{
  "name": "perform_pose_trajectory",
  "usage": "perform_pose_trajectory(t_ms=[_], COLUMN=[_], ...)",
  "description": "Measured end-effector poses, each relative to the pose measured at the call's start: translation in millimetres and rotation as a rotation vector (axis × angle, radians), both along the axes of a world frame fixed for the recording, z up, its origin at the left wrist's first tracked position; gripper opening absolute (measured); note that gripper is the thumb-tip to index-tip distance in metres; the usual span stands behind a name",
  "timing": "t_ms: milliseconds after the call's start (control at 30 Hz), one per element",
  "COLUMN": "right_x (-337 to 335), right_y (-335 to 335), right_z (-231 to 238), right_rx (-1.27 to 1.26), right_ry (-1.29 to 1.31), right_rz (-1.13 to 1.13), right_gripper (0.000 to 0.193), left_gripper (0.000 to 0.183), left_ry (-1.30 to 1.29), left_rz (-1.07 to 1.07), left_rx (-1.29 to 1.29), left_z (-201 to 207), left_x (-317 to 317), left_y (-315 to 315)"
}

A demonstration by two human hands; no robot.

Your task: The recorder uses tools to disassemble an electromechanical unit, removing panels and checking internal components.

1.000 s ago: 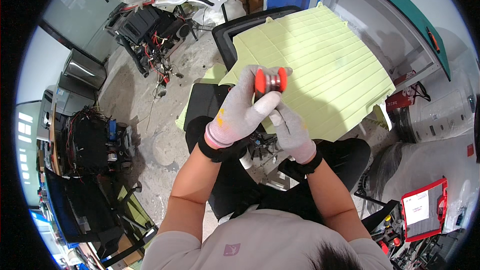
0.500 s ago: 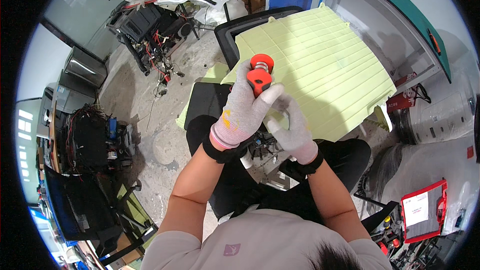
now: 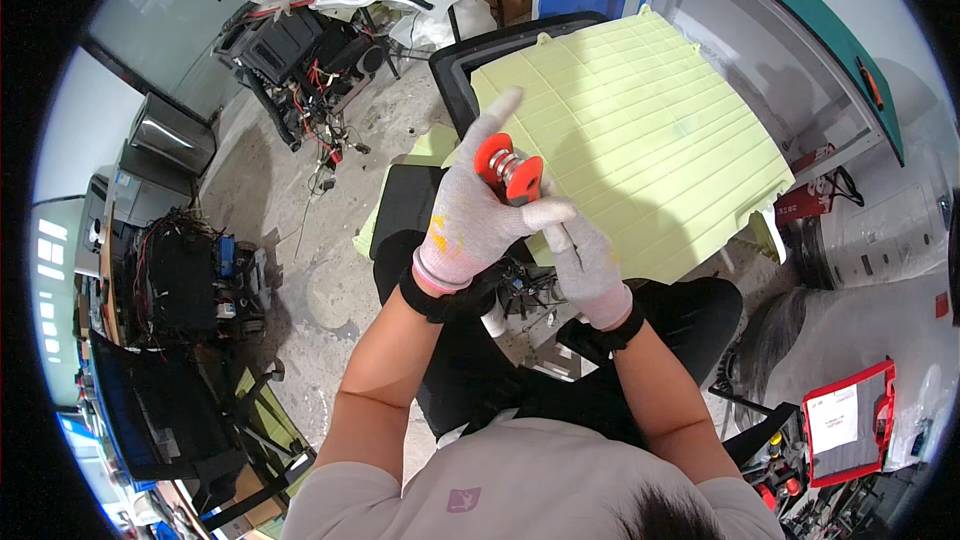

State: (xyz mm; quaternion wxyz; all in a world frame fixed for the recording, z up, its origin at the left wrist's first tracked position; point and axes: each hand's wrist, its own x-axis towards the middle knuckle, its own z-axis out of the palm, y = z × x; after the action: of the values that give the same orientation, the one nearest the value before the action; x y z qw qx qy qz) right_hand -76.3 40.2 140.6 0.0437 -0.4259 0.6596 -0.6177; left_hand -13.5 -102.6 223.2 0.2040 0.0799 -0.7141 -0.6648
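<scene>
A small red hand tool with two round red flanges and a shiny metal part between them [image 3: 510,172] lies in my left hand [image 3: 466,215]. That hand wears a pale knit glove with yellow marks. Its index finger points out past the tool, its thumb reaches across to the right, and the lower fingers hold the tool. Close against the left thumb is my gloved right hand [image 3: 590,270], its fingers drawn together. Their tips are partly hidden behind that thumb, so what they grip does not show. Beyond both hands lies a ribbed pale-yellow panel [image 3: 660,120].
The panel rests over a black frame [image 3: 455,80]. A black board [image 3: 400,205] stands left of my hands. Machinery with loose wires [image 3: 310,70] sits on the concrete floor. At right are a red-edged case [image 3: 850,425] and plastic-wrapped parts [image 3: 830,340].
My left index finger has straightened, and the tool has tilted and shifted slightly left. My right hand has come up closer to the left thumb, its fingers closing together.
</scene>
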Motion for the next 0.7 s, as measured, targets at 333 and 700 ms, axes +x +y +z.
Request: perform_pose_trajectory(t_ms=[333,700], right_x=[5.0,4.0], right_y=[3.4,1.2], right_z=[17.3,9.6], right_rx=[0.123,0.096], right_ry=[0.022,-0.034], right_rz=[-0.004,-0.049], right_gripper=[0.029,0.031], left_gripper=[0.043,0.071], left_ry=[-0.015,-0.051], left_rz=[0.076,-0.256], left_rx=[0.088,0.094], left_z=[-6.1,8.9], left_x=[-4.8,5.1], left_y=[13.4,-4.5])
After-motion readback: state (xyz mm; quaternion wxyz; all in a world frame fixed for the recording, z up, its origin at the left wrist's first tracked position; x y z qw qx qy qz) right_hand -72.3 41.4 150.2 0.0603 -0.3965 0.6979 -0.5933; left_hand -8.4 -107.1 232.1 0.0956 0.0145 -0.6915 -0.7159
